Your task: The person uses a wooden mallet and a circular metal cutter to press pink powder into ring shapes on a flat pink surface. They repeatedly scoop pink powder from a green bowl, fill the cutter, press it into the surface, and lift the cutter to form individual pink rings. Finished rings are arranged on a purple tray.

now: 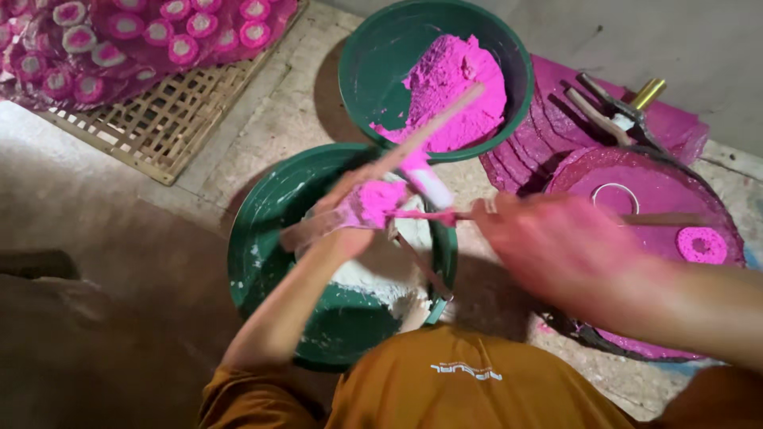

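Fingers (509,218) gripping pink-coated stick (425,214) above green basin (262,262).

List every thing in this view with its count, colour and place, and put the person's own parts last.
green basin: one, top centre, holds pink powder.
second green basin: one, centre, holds white powder.
pink lump: one, at the left hand, blurred.
wooden stick: one, pale, slanting across both basins.
bamboo tray: one, tan, top left, carrying many pink-and-white rings.
pink round slab: one, right, bearing a pink ring.
metal tool: one, dark, upper right.
orange shirt: bottom centre.
left hand: at the lump.
right hand: blurred, grips a thin stick.
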